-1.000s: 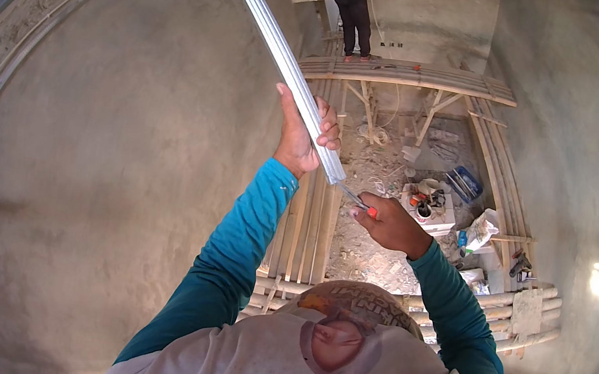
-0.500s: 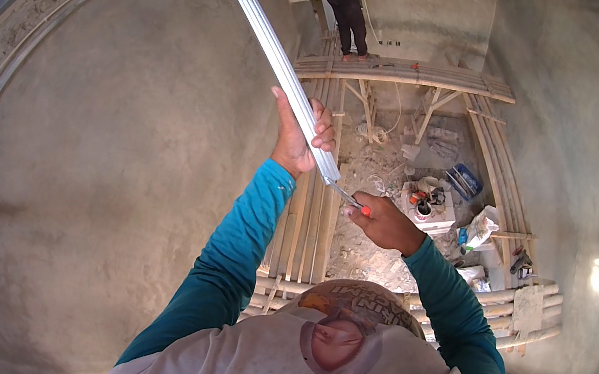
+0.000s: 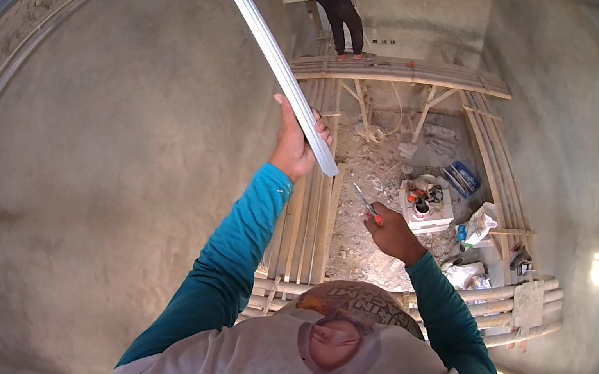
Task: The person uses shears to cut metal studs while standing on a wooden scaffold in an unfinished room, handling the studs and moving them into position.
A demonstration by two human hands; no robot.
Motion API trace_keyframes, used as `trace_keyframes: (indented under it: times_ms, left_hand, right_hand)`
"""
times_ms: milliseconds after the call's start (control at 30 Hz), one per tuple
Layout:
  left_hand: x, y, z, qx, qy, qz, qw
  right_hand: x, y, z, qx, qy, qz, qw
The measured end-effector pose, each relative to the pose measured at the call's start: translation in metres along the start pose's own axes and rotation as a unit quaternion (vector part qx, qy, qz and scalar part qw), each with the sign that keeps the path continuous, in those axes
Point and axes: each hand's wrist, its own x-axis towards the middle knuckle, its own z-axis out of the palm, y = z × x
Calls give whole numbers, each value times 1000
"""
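Note:
My left hand [image 3: 293, 145] is closed around a long silvery ribbed metal channel [image 3: 264, 42], near its lower end. The channel slants up to the left and runs out past the top of the view. Its lower end is angled and free, just beyond my fingers. To the right of that end, my right hand [image 3: 395, 239] grips a pair of snips [image 3: 363, 198] with red handles and slim metal jaws. The jaws point up and left, apart from the channel. My palm hides most of the handles.
A person [image 3: 335, 4] in a red top stands on a bamboo-and-plank scaffold [image 3: 405, 74] at the back. Below are a white box [image 3: 428, 223] with tools, a blue crate [image 3: 462, 179], white sacks [image 3: 480, 224] and rubble. Bamboo poles [image 3: 517, 307] cross at right; a plastered wall [image 3: 118, 133] rises at left.
My right hand has drawn the snips away from the channel's end, down and to the right. The left hand keeps its hold on the channel, almost in the same place.

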Motion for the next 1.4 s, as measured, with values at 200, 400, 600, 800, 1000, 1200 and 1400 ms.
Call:
trace_keyframes:
  times_ms: [200,400,600,800,1000,1200,1400]
  left_hand:
    - [1,-1,37,-34,10,-9,999]
    - [5,-3,51,-56,6,-1,998]
    - [12,-4,51,-61,-8,-8,998]
    - [13,-6,60,-71,-6,-6,997]
    - [17,-6,54,-67,-17,-7,998]
    - [18,-7,51,-64,-17,-11,998]
    - [19,-9,52,-67,-34,-7,997]
  right_hand:
    - [-5,-51,0,179,44,10,983]
    - [-1,-63,-2,174,112,14,978]
    - [-1,-64,-3,218,116,19,969]
    - [7,-59,-6,209,128,8,970]
    - [4,-63,-7,235,122,15,964]
    - [7,-56,-3,213,134,-4,968]
    - [5,-52,-7,207,127,-23,970]
